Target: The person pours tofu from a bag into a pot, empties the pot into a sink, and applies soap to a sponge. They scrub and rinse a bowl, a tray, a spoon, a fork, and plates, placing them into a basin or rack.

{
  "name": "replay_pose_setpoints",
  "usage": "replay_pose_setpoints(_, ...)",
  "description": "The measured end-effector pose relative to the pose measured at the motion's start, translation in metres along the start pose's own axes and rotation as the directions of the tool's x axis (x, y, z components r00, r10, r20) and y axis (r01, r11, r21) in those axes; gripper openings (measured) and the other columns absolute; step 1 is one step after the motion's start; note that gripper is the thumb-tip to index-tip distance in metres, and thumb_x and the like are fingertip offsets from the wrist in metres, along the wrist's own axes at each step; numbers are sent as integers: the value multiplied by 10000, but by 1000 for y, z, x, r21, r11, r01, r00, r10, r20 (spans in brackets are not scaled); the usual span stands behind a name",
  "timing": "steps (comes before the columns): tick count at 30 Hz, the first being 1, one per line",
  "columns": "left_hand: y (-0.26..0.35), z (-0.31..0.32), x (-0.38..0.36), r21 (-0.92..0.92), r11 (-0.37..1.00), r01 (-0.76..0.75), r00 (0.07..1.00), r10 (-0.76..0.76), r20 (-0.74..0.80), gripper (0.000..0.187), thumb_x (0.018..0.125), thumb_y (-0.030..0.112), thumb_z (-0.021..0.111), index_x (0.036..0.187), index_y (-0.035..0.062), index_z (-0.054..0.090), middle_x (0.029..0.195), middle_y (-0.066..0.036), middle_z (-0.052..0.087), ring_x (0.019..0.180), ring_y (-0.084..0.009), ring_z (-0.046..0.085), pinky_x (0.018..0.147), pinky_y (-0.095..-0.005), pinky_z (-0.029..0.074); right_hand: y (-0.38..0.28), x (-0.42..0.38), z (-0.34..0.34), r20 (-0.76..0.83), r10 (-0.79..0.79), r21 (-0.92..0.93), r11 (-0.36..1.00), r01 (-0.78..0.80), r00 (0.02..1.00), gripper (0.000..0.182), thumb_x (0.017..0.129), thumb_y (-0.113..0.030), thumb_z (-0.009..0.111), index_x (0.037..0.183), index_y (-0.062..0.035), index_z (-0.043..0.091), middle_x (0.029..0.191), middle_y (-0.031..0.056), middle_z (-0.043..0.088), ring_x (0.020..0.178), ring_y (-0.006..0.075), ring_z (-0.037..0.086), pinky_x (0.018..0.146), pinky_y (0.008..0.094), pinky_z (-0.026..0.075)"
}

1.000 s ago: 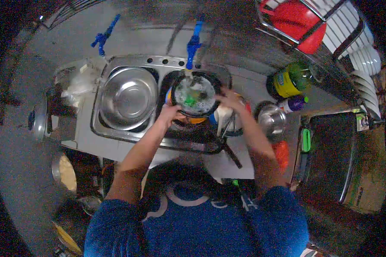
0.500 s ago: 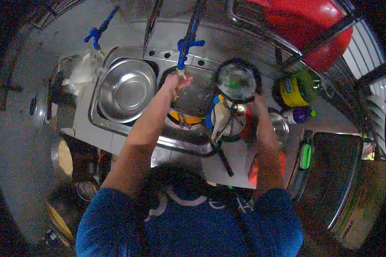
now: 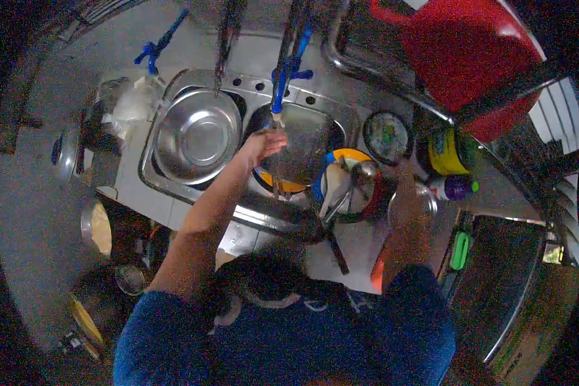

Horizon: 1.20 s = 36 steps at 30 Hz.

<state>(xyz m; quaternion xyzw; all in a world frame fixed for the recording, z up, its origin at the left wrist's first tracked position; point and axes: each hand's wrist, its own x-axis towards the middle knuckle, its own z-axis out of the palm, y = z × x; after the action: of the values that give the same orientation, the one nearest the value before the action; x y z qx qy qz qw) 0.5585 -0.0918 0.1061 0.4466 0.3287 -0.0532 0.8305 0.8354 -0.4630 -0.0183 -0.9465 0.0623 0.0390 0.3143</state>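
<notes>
My left hand (image 3: 267, 144) is under the blue-handled tap (image 3: 278, 96), fingers spread and holding nothing, above the right sink basin (image 3: 305, 138). At the right, my right hand (image 3: 402, 168) is at the near edge of a round, dark-rimmed dish (image 3: 387, 136) with something green in it; its fingers are blurred and dark. Between the hands, a pile of dishes has an orange and blue rim (image 3: 349, 154), with a ladle (image 3: 365, 170) and other utensils on top. Part of an orange dish (image 3: 280, 184) shows in the right basin.
A large steel bowl (image 3: 202, 138) fills the left basin. Past my right hand stand a yellow-labelled tub (image 3: 445, 151) and a purple bottle (image 3: 455, 188). A red container (image 3: 473, 58) is at the upper right. A dark handle (image 3: 336, 248) juts over the counter's front.
My right hand and the round dish have moved right, down beside the yellow-labelled tub, uncovering more of the dish pile. My left hand stays near the tap, its fingers now more spread.
</notes>
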Motion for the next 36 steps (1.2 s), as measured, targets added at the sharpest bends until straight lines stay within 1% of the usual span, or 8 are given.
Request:
replay_pose_setpoints(6, 0, 5, -6, 136, 989, 50, 995, -37, -96, 288, 813, 131, 380, 1079, 24, 406, 1010, -100, 536, 869, -189, 551, 734, -285, 435, -22, 2, 2, -201, -232, -456, 882, 118, 952, 384, 726, -305, 486, 1019, -57, 505, 1038, 207, 481, 900, 331, 486, 842, 411, 343)
replay_pose_setpoints(13, -68, -8, -33, 456, 886, 86, 973, -173, 152, 265, 808, 155, 416, 1033, 19, 447, 982, -107, 542, 844, -200, 553, 689, -304, 445, -49, 9, 39, 172, -278, -465, 823, 327, 945, 448, 697, -342, 518, 1043, -58, 490, 1080, 206, 455, 959, 331, 453, 862, 415, 334)
replay_pose_setpoints(18, -138, -12, -37, 221, 974, 48, 946, -115, 302, 247, 770, 212, 498, 936, 28, 497, 864, -84, 553, 785, -207, 553, 658, -330, 448, -47, 12, 37, 198, -342, -461, 794, 396, 918, 508, 671, -368, 548, 1064, -55, 475, 1108, 203, 435, 998, 328, 428, 868, 416, 330)
replay_pose_setpoints(20, -148, 2, -29, 566, 718, -405, 848, 63, 527, 240, 740, 226, 517, 913, 60, 506, 813, -65, 556, 754, -219, 553, 601, -354, 446, -50, 15, 29, 174, -377, -462, 785, 414, 910, 533, 660, -379, 560, 1072, -54, 469, 1120, 201, 427, 1013, 327, 418, 870, 417, 329)
replay_pose_setpoints(23, -199, 17, 8, 688, 687, -233, 939, -25, 343, 222, 687, 210, 525, 853, 65, 493, 695, -80, 521, 649, -251, 541, 526, -373, 423, -61, 4, 6, 188, -406, -457, 769, 446, 894, 570, 644, -395, 578, 1085, -52, 460, 1137, 199, 415, 1037, 326, 403, 874, 417, 327)
replay_pose_setpoints(25, -197, 35, 12, 836, 52, -546, 833, 142, 535, 213, 686, 183, 516, 843, 44, 479, 657, -103, 505, 621, -258, 536, 531, -376, 423, -75, -16, -16, 219, -435, -436, 757, 487, 873, 596, 634, -406, 590, 1094, -51, 454, 1148, 198, 407, 1052, 325, 393, 876, 418, 325)
replay_pose_setpoints(31, -237, 44, 47, 890, 108, -442, 800, 496, 337, 208, 699, 145, 486, 869, 26, 497, 643, -113, 518, 654, -271, 543, 568, -410, 438, -86, -24, 3, 261, -374, -427, 782, 453, 890, 704, 640, -428, 584, 1210, -97, 337, 1194, 188, 364, 1090, 348, 358, 899, 429, 304)
replay_pose_setpoints(36, -160, 112, 6, 953, -61, -297, 929, 210, 303, 231, 701, 150, 488, 899, 31, 495, 747, -113, 552, 691, -257, 564, 588, -368, 458, -50, 9, 55, 392, -388, -481, 687, 545, 834, 705, 651, -398, 570, 1225, -90, 302, 1204, 187, 342, 1070, 356, 378, 868, 422, 340)
